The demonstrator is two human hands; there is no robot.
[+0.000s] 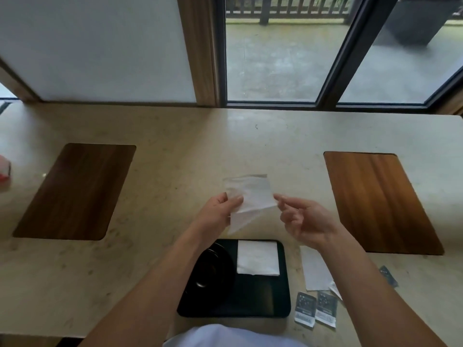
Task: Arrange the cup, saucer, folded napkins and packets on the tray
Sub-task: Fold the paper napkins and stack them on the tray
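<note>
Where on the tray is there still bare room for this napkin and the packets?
The tray is bare along its near right part, below the folded napkin and right of the cup. The left half is taken. On the table, right of the tray is crowded with packets and another napkin.

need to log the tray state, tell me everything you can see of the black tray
The black tray is a shallow, glossy, rounded-corner rectangle, plastic by its look, lying flat on the beige table near the person's edge. A dark cup and saucer fill its left side, partly hidden by the left forearm. A folded white napkin lies flat in its far right corner. Its near right part is bare. The packets lie off it, to its right.
</note>
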